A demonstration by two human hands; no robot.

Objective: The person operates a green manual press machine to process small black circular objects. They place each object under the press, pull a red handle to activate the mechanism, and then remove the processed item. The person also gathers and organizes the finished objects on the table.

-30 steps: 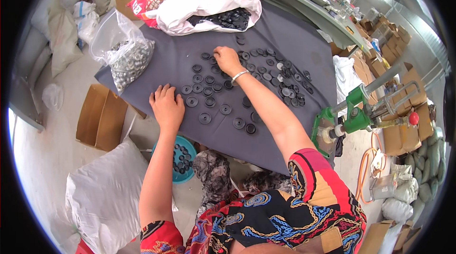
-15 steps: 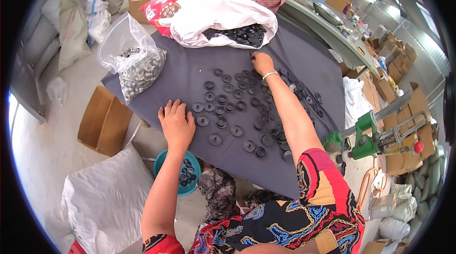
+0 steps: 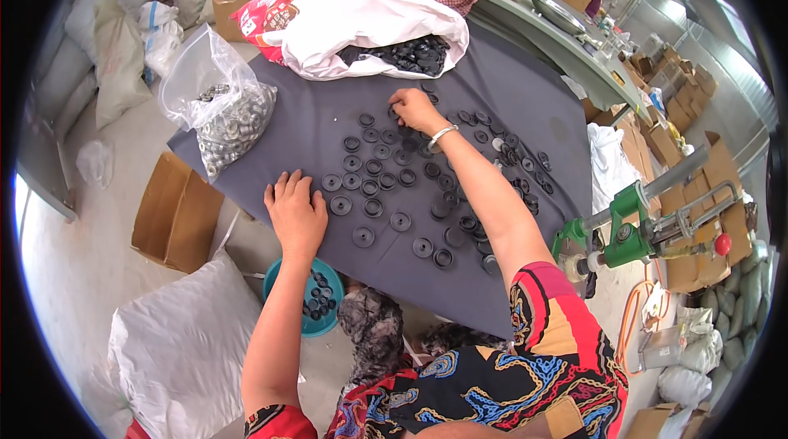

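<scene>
Many small black round discs with raised rims (image 3: pixel 364 236) lie scattered over the dark grey cloth (image 3: pixel 525 283) covering the table. My right hand (image 3: pixel 416 113) reaches to the far part of the spread, fingers pinched on a black disc that is mostly hidden at the fingertips. Resting on the cloth near the left edge, my left hand (image 3: pixel 297 213) has its fingers spread and holds nothing. Beyond the discs lies a white and red sack (image 3: pixel 361 24), its mouth showing more black pieces (image 3: pixel 414 57). A clear plastic bag of small metal parts (image 3: pixel 238 123) stands at the far left.
Below the table's left edge is a teal basin (image 3: pixel 318 329) with several black discs inside. A cardboard box (image 3: pixel 172 213) and a stuffed white sack (image 3: pixel 176 340) stand on the floor at left. To the right is a green hand press (image 3: pixel 628 234); another table (image 3: pixel 566 53) stands behind.
My right hand has moved left across the far discs, its fingers now lower toward the cloth. My left hand stays flat in place. The whole view has shifted slightly.
</scene>
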